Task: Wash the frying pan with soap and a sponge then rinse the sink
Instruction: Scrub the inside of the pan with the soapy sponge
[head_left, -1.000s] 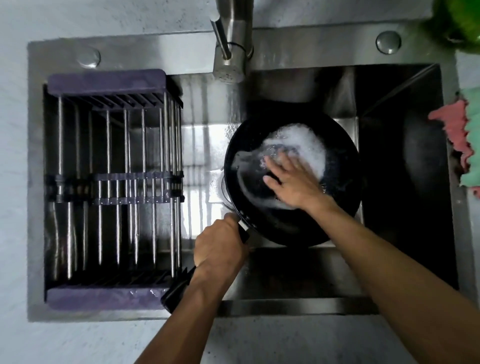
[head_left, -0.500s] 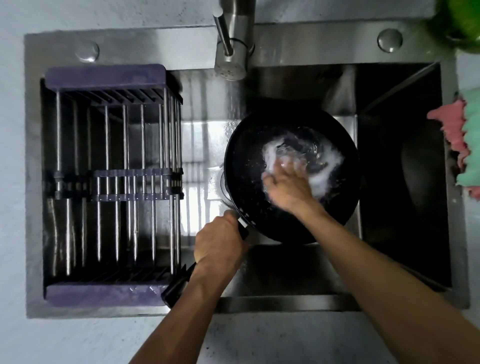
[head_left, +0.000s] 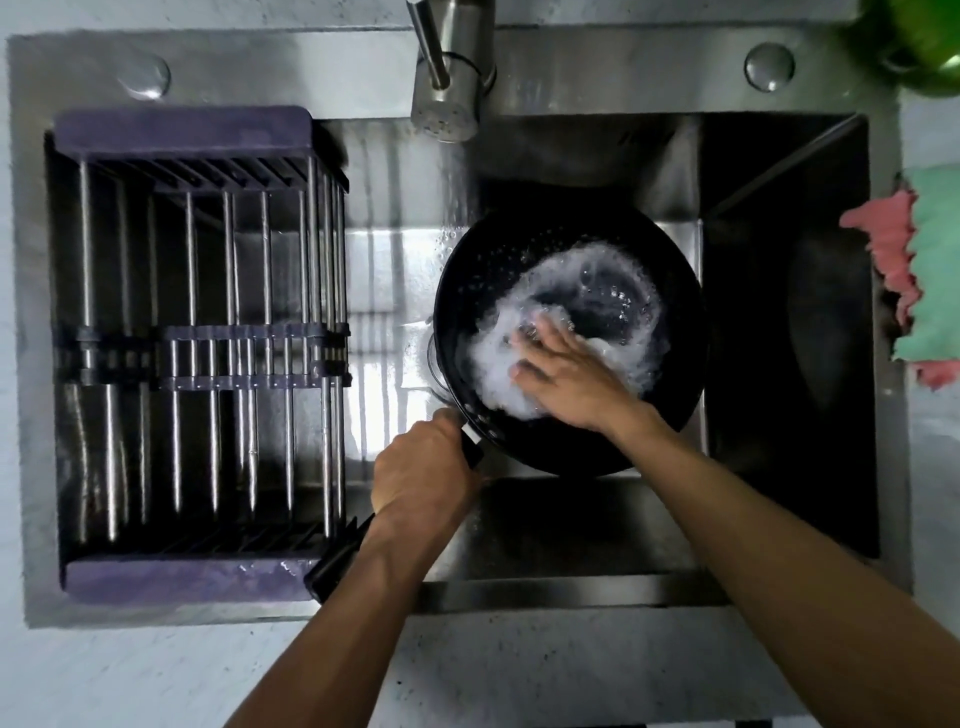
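In the sink (head_left: 613, 525), over its middle, the right hand (head_left: 566, 374) lies inside the black pan (head_left: 675, 291), fingers stretched out flat and close together, pressing down into white foam (head_left: 498, 364). Whether a sponge sits under the palm cannot be told; the suds hide whatever is there. The foam curls in a ring round the pan floor, thickest just left of the fingers, thinner toward the far side, with a dark bare patch in the middle of the ring.

The left hand (head_left: 423, 470) is curled tight round the pan's handle (head_left: 337, 558), close to where it joins the rim; the free black end of the handle sticks out toward the near left, past the wrist. The pan is tilted a little, its handle side nearer the viewer.

Water falls from the tap (head_left: 447, 104) at the back edge and strikes just beside the pan's far left rim, where droplets show. The steel floor to the left of the pan is wet and shining.

A purple rack (head_left: 182, 130) with steel bars fills the left part of the sink. On the counter to the right lie pink and green cloths (head_left: 930, 275), and a green thing (head_left: 924, 41) sits at the far right corner, mostly cut off.
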